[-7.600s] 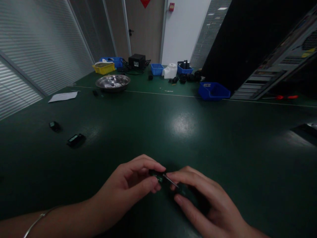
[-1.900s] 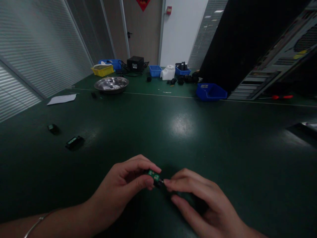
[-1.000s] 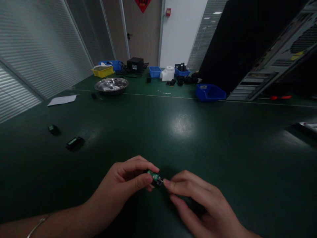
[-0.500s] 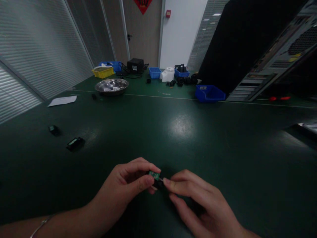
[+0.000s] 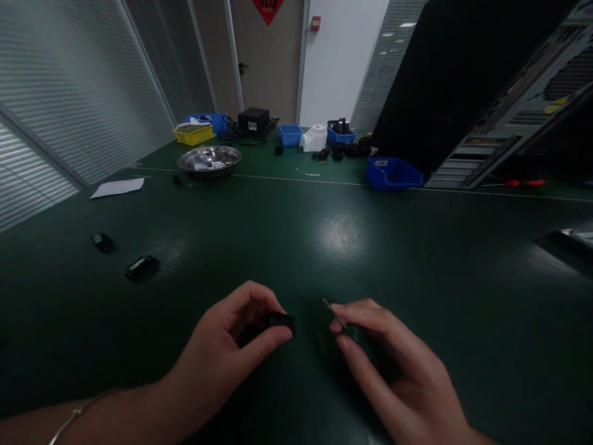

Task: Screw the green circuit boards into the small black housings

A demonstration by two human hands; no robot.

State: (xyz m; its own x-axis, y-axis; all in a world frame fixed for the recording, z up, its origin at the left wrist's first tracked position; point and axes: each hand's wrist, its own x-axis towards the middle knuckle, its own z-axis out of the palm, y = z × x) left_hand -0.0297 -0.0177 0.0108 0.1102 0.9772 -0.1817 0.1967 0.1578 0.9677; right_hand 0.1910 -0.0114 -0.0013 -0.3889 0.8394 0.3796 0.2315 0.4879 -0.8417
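Tool and black part apart at the lower centre of the frame, a narrow gap between them.
Left hand has its thumb and fingers closed about the black part, whose long side looks to run roughly sideways, its right end poking out past the thumb; finer detail is too dark to tell. Right hand, to the right, pinches the tool between thumb and fingers, the handle largely hidden. The metal shaft slants toward the upper left, so its tip sits right of the part and slightly higher in the frame, touching nothing visible.
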